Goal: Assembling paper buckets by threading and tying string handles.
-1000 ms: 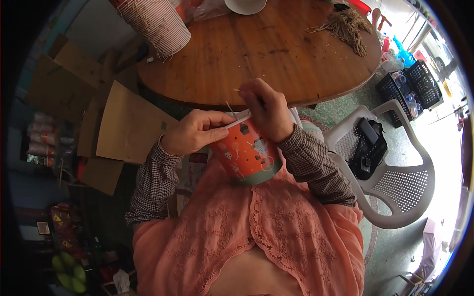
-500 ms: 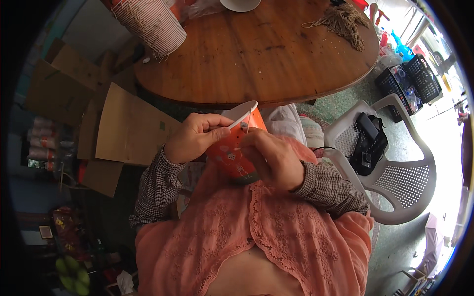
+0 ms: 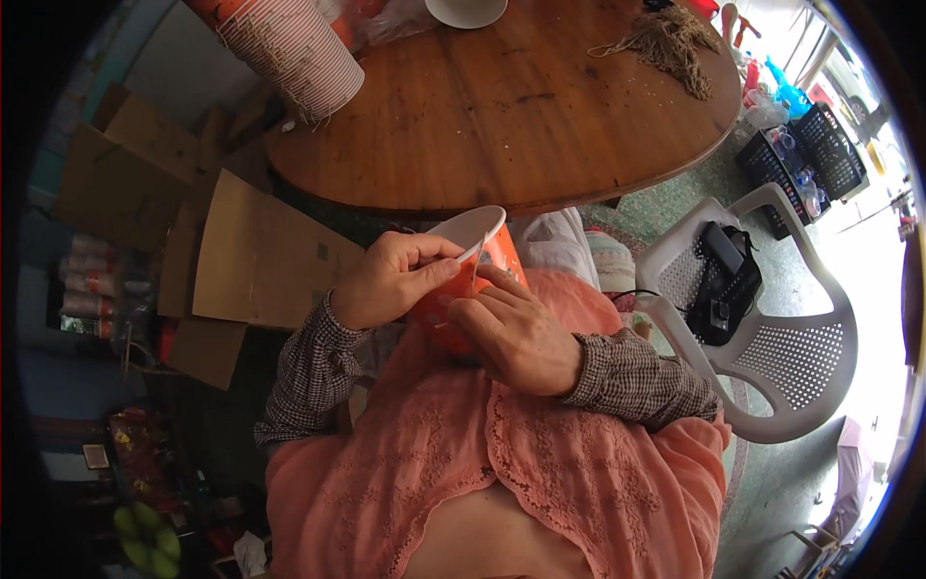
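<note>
Left hand (image 3: 391,282) grips orange cup (image 3: 463,275) at rim, fingers curled. Right hand (image 3: 516,330) wraps cup side, fingers together. Cup tilted, just below table (image 3: 521,116).

A round wooden table (image 3: 521,106) fills the upper middle of the frame. At its upper left edge a tilted stack of paper cups (image 3: 289,48) leans over the rim. A white bowl (image 3: 466,10) sits at the top edge, cut off by the frame. A bundle of tan strings (image 3: 670,43) lies on the table's upper right part. Flat cardboard pieces (image 3: 256,256) lie on the floor at the left, partly under the table. A white plastic chair (image 3: 772,328) stands at the right, with a black bag (image 3: 723,280) on its seat. Black crates (image 3: 805,154) stand in the upper right, well apart from the chair.
</note>
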`<state>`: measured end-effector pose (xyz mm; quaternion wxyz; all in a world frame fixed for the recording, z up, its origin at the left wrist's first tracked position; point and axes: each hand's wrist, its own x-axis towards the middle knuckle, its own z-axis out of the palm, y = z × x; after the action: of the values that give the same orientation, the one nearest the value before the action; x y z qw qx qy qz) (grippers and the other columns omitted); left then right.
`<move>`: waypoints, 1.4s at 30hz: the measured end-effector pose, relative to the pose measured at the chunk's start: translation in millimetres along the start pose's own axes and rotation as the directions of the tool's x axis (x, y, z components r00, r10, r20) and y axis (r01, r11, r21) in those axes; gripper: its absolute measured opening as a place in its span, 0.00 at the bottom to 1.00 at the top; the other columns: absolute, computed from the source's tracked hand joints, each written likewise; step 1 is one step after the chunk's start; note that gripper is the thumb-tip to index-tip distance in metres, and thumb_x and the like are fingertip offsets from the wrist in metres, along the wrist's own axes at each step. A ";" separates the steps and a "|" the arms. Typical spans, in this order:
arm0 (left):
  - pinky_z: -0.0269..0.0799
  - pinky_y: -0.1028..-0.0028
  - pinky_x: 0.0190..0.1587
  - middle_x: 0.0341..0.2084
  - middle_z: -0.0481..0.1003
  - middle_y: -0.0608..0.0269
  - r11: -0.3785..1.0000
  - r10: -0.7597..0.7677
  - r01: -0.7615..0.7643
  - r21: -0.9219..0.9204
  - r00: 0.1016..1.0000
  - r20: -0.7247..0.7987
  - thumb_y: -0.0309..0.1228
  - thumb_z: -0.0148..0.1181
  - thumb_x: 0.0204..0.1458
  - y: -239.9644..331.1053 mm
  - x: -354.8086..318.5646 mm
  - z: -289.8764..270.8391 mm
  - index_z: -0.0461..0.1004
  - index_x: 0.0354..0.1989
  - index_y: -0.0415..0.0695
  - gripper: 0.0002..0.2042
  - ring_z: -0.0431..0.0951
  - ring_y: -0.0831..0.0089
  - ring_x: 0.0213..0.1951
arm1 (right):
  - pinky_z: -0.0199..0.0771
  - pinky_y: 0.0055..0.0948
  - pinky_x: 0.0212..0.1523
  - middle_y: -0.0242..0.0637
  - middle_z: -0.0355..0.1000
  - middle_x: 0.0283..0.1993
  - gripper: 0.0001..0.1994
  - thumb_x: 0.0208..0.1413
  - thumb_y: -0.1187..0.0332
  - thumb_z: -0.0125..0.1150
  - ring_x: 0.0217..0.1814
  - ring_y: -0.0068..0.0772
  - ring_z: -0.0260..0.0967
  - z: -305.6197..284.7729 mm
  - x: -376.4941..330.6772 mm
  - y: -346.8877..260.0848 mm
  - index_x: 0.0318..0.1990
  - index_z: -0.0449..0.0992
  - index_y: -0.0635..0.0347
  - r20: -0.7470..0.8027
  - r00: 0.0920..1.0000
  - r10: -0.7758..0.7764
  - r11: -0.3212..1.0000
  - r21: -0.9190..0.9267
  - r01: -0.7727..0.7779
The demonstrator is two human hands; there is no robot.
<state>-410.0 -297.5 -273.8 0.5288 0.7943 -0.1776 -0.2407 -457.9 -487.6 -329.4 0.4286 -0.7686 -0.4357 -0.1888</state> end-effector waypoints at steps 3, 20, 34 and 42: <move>0.71 0.81 0.39 0.34 0.78 0.64 1.000 0.003 -0.003 0.017 1.000 -0.005 0.27 0.52 0.60 -1.1 -0.1 1.7 0.74 0.44 0.32 0.10 0.74 0.84 0.37 | 0.60 0.45 0.61 0.40 0.66 0.29 0.09 0.46 0.74 0.53 0.38 0.42 0.68 -0.5 0.9 -1.5 0.37 0.64 0.62 0.029 0.999 0.014 1.000 -0.012 -0.013; 0.72 0.81 0.41 0.35 0.78 0.63 0.995 -0.006 0.010 -0.096 0.999 0.045 0.27 0.51 0.60 -17.7 2.2 1.3 0.73 0.46 0.32 0.12 0.75 0.82 0.38 | 0.70 0.33 0.35 0.42 0.72 0.30 0.05 0.53 0.79 0.55 0.32 0.40 0.73 -24.6 15.3 27.8 0.38 0.70 0.65 0.120 0.990 0.068 0.939 0.328 -0.104; 0.71 0.76 0.37 0.33 0.78 0.59 0.996 -0.023 0.026 0.089 0.999 -0.027 0.29 0.58 0.55 -32.5 -10.1 -4.3 0.74 0.40 0.34 0.10 0.77 0.77 0.35 | 0.71 0.24 0.38 0.33 0.73 0.32 0.06 0.58 0.72 0.57 0.35 0.18 0.70 -10.8 -0.8 42.4 0.39 0.73 0.67 0.225 0.825 0.519 0.719 0.407 -0.563; 0.73 0.68 0.37 0.34 0.76 0.45 0.902 0.288 -0.188 0.389 0.933 -0.216 0.28 0.62 0.48 -49.8 -4.5 10.7 0.72 0.44 0.38 0.15 0.80 0.54 0.37 | 0.70 0.23 0.33 0.35 0.72 0.27 0.08 0.56 0.70 0.57 0.32 0.22 0.71 -9.1 16.0 48.6 0.35 0.73 0.67 0.236 0.816 0.527 0.766 0.284 -0.577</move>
<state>-418.5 -284.3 -322.5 0.4180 0.8751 -0.2423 -0.0272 -408.0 -499.3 -337.7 0.5599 -0.7874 -0.2451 0.0801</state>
